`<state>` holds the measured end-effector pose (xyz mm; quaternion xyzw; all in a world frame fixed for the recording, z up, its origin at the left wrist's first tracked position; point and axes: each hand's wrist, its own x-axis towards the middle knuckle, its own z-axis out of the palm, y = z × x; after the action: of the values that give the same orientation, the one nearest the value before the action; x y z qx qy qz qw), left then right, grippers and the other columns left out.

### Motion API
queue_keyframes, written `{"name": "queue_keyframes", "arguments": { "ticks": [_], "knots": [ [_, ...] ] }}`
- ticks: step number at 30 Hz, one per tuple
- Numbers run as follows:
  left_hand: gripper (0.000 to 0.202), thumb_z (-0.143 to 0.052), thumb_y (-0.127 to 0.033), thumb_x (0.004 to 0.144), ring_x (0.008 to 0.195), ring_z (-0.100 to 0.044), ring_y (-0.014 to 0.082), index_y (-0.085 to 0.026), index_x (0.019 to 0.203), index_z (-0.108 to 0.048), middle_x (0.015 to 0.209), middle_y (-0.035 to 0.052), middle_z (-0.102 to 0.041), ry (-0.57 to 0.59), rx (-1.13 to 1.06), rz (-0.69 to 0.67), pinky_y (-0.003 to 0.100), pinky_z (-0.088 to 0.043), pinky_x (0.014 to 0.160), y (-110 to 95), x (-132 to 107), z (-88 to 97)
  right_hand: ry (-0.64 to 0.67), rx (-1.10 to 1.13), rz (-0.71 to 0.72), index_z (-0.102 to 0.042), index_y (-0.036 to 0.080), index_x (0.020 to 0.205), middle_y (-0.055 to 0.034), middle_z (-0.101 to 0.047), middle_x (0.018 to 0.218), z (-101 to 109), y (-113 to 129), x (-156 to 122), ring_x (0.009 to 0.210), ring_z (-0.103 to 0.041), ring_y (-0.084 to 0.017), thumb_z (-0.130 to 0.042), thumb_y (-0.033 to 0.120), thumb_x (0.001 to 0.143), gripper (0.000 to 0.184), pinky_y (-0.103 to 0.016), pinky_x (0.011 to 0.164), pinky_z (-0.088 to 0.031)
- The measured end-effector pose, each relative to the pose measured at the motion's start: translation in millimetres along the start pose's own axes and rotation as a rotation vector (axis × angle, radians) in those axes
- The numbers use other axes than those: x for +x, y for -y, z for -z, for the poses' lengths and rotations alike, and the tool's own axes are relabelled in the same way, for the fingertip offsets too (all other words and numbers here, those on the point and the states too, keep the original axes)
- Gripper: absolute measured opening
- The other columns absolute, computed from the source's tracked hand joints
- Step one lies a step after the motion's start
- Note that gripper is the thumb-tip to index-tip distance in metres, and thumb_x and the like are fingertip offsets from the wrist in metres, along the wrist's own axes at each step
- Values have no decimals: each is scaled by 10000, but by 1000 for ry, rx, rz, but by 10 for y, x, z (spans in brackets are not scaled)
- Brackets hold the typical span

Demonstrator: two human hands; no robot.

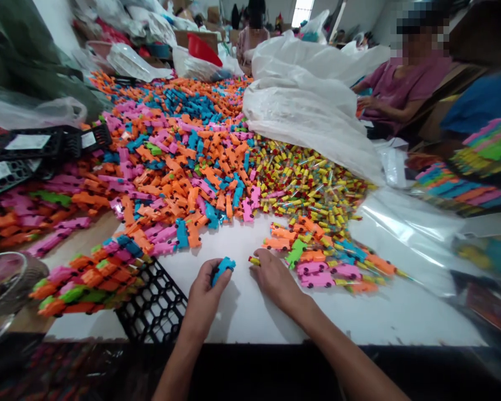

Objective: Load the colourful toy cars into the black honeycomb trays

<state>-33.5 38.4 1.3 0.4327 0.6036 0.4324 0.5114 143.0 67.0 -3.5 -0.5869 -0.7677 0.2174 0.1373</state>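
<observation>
Between the thumb and fingers of my left hand (206, 295) is a blue toy car (223, 269), held above the white tabletop (250, 317). My right hand (274, 278) pinches a small yellow tube with a red end (254, 260); most of it is hidden by the fingers. A gap separates the two held pieces. Just right of my right hand lies a group of orange, green, pink and blue toy cars (316, 274), some with yellow tubes at their ends. Left of my left hand is a black grid tray (154, 306) with rows of toy cars (94, 278) on it.
A large heap of loose toy cars (183, 161) covers the far table. Beside it lies a pile of yellow tubes (309, 178) under a big white plastic bag (300, 106). More black trays (45, 145) sit at left, near a glass mug (8, 284). A person in pink (417, 83) sits at right.
</observation>
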Motion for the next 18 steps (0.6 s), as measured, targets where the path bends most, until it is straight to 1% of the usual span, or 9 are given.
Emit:
{"name": "queue_keyframes", "arguments": {
  "ticks": [2,4,6,8,10,12,16,18],
  "knots": [
    [414,-695,-426,700,835,-588,172,-209,1023,-552,919,14,-637,78,-15,-10,304,-467,789,37,-4,-36,-48,203,46,-516,178,923,-78,-618,924,28,-81,-85,874,-575,-208,-487,159,911,36,-317,773,-437],
    [400,-686,-401,703,807,-597,172,-217,1033,-556,907,9,-647,137,6,-10,312,-480,769,46,-22,-76,-61,448,70,-510,201,953,-44,-616,908,55,-121,-156,853,-579,-180,-460,212,938,54,-300,771,-441],
    [387,-665,-397,718,854,-607,182,-220,1054,-591,957,20,-668,151,58,-28,326,-483,805,25,-46,-106,-10,689,67,-493,223,1027,-14,-615,889,75,-133,-207,793,-592,-153,-432,272,962,101,-282,743,-453],
    [384,-658,-397,721,914,-614,194,-222,1061,-626,1009,27,-684,137,101,-48,331,-484,842,-11,-70,-117,54,805,75,-492,239,1075,3,-604,880,88,-135,-240,743,-582,-133,-432,310,967,143,-267,717,-455],
    [394,-663,-397,715,912,-625,200,-222,1067,-648,1023,30,-694,136,106,-44,326,-506,811,-40,-88,-115,62,761,94,-505,240,1103,-2,-590,924,95,-141,-261,770,-559,-132,-461,309,955,170,-263,723,-440],
    [400,-683,-397,699,897,-638,206,-217,1057,-669,1019,38,-707,131,102,-37,331,-525,793,-50,-98,-109,25,671,102,-506,230,1105,-8,-582,953,104,-156,-275,802,-536,-135,-504,300,933,186,-258,727,-420],
    [367,-719,-380,670,985,-641,228,-220,1000,-709,1036,45,-723,90,118,-89,380,-490,941,-31,-98,-115,-39,643,105,-534,206,966,7,-571,848,132,-194,-281,765,-517,-133,-542,310,918,115,-241,680,-405],
    [346,-710,-376,681,1005,-638,230,-232,995,-713,1045,39,-721,96,133,-115,386,-481,960,-30,-94,-125,-51,649,123,-557,202,935,4,-582,836,150,-211,-275,773,-527,-137,-519,311,935,115,-245,689,-412]
  ]
}}
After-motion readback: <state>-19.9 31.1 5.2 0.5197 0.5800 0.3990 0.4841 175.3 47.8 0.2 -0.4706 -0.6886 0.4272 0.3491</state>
